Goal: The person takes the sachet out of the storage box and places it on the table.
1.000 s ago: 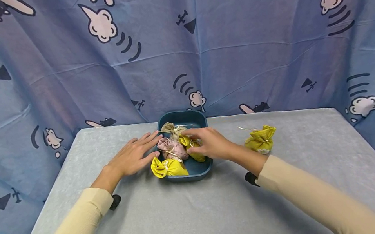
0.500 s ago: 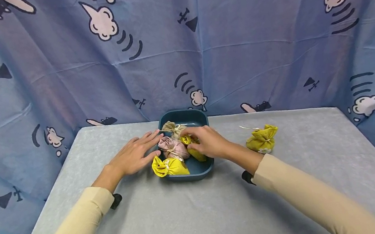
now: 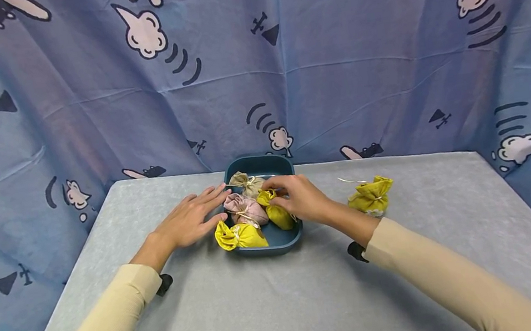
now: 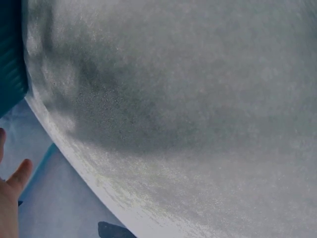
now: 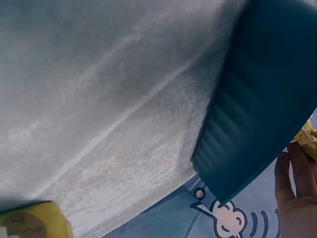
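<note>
A blue curtain (image 3: 339,38) is hanging behind the grey table (image 3: 244,308). At four o'clock in the teal box (image 3: 276,250), the right hand (image 3: 304,199) is pinching a yellow pouch (image 3: 280,218) by the neck, presumably its easiest hold; at nine, the left hand (image 3: 189,221), fingers spread, is seemingly steadying the box.

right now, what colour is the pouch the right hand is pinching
Yellow; the pouch in the right hand shows best in the head view.
</note>
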Demonstrator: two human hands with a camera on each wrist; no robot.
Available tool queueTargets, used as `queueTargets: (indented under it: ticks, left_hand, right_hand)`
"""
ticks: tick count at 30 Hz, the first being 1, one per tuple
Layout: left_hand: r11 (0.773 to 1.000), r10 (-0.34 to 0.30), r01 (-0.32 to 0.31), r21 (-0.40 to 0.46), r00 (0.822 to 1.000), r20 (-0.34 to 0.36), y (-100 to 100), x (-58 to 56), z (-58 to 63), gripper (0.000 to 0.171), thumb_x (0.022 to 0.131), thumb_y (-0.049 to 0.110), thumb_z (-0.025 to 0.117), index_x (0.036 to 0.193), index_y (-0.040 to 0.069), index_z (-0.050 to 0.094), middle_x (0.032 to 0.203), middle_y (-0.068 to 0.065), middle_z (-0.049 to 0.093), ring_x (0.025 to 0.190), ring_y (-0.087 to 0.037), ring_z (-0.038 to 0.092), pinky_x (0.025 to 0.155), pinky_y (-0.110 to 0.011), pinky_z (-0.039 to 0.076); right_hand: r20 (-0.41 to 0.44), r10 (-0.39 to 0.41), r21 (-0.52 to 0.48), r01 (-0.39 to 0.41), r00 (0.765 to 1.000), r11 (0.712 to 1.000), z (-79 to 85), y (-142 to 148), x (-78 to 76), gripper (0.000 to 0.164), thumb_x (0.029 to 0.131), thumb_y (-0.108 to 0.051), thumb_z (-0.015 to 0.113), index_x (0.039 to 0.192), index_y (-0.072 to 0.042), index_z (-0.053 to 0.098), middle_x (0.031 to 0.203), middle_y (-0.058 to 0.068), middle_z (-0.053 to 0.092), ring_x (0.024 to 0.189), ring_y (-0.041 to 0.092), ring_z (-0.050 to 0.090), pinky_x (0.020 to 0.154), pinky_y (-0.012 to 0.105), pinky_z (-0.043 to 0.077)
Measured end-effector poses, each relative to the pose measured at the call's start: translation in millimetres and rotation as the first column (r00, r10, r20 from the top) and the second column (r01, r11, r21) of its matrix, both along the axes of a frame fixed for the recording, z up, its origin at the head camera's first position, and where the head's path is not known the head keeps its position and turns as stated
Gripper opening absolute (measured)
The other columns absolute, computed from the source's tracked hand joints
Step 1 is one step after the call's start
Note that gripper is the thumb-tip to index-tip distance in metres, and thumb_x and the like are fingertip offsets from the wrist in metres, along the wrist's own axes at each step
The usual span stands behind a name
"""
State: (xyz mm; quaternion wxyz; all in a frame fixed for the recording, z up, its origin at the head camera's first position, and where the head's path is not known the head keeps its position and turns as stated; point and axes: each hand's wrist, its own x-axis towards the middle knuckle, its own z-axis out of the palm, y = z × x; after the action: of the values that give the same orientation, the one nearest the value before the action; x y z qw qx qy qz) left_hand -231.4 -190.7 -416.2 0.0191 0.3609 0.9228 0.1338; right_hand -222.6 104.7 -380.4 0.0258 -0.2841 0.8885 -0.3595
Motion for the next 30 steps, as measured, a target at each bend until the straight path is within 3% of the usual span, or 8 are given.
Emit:
queueTargets:
  ticks: [6, 14, 30]
  left_hand:
    - [1.000, 0.002, -0.002, 0.004, 1.000, 0.002, 0.8, 1.2, 0.4, 0.061, 0.106, 0.048, 0.041, 0.157, 0.016, 0.033, 0.163, -0.009, 0.025, 0.149, -0.032, 0.025, 0.112, -0.061, 0.028]
    - [1.000, 0.011, -0.011, -0.009, 1.000, 0.005, 1.1, 0.8, -0.4, 0.061, 0.106, 0.046, 0.042, 0.158, 0.016, 0.032, 0.163, -0.010, 0.024, 0.149, -0.032, 0.024, 0.112, -0.061, 0.027]
    - [1.000, 0.012, -0.012, -0.006, 1.000, 0.005, 0.2, 0.8, -1.0, 0.060, 0.106, 0.046, 0.041, 0.158, 0.019, 0.030, 0.163, -0.008, 0.024, 0.149, -0.032, 0.025, 0.113, -0.060, 0.027]
  right_hand:
    - [-0.008, -0.006, -0.041, 0.005, 1.000, 0.999, 0.1, 5.2, 1.5, 0.027, 0.090, 0.002, 0.071, 0.116, -0.005, 0.070, 0.118, 0.010, 0.069, 0.105, 0.026, 0.069, 0.087, 0.031, 0.056]
    - [-0.046, -0.040, -0.018, 0.039, 0.998, 0.999, 5.1, 12.6, 3.5, 0.027, 0.090, 0.000, 0.071, 0.117, -0.004, 0.069, 0.117, 0.011, 0.070, 0.101, 0.025, 0.070, 0.084, 0.033, 0.057]
    - [-0.166, -0.007, -0.038, 0.000, 0.986, 0.999, 35.3, 24.9, 6.1, 0.025, 0.088, 0.002, 0.073, 0.113, -0.002, 0.069, 0.112, 0.011, 0.070, 0.100, 0.026, 0.071, 0.084, 0.033, 0.058]
